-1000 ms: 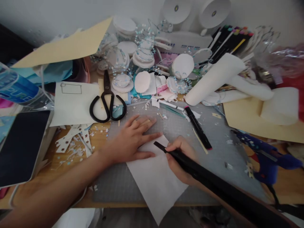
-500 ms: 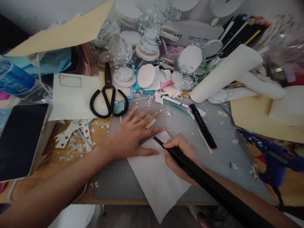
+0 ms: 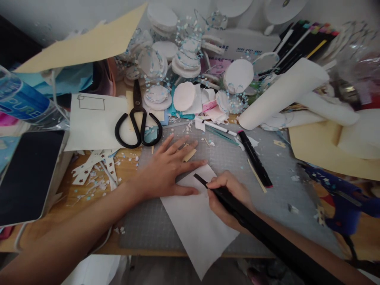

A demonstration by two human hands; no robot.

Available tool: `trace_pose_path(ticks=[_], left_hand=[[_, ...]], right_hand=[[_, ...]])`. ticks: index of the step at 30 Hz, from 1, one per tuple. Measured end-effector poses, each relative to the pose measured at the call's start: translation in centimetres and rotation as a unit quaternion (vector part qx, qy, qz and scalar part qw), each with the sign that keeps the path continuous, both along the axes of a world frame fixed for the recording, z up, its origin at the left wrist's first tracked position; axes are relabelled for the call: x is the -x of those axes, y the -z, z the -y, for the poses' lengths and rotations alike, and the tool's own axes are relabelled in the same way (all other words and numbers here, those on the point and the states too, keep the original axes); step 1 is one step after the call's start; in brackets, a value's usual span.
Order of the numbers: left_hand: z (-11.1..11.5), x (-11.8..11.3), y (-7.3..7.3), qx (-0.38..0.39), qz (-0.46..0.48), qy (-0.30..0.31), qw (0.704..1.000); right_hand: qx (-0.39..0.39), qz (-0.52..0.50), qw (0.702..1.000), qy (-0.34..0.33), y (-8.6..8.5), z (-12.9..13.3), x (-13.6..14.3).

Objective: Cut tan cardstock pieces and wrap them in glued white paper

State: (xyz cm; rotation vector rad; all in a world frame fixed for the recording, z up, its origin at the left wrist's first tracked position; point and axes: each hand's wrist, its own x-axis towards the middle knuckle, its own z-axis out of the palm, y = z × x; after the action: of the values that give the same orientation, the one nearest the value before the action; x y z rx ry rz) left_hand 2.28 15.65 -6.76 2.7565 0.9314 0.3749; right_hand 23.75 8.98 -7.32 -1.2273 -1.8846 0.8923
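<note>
Head view: your left hand [image 3: 169, 170] lies flat, splayed wide, over smooth white paper [image 3: 198, 229] whose pointed corner overhangs the wooden table [image 3: 67, 204]; your right hand [image 3: 236, 192] grips a long black tool [image 3: 267, 233]; gridded grey mat [image 3: 142, 225] beneath, pale wall [image 3: 74, 14] behind

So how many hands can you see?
2. The left hand is spread palm-down, its thumb on the white sheet. The right hand is to its right, gripping a black tool over that sheet. No hidden ones apparent.
</note>
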Motion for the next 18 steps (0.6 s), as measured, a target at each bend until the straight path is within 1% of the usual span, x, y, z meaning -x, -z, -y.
trace_pose_path(ticks=[6, 10, 16, 18], left_hand=[[0.0, 0.0, 0.01, 0.002, 0.007, 0.0, 1.0], [0.02, -0.06, 0.01, 0.003, 0.0, -0.002, 1.0], [-0.01, -0.05, -0.02, 0.005, -0.004, -0.004, 1.0], [0.0, -0.02, 0.0, 0.006, -0.004, -0.004, 1.0]], right_hand=[[-0.012, 0.014, 1.0, 0.0, -0.54, -0.31, 0.14], [-0.017, 0.016, 1.0, 0.002, -0.47, -0.45, 0.28], [-0.017, 0.006, 0.999, -0.029, -0.44, -0.41, -0.12], [-0.016, 0.001, 0.999, -0.03, -0.54, -0.37, -0.2]])
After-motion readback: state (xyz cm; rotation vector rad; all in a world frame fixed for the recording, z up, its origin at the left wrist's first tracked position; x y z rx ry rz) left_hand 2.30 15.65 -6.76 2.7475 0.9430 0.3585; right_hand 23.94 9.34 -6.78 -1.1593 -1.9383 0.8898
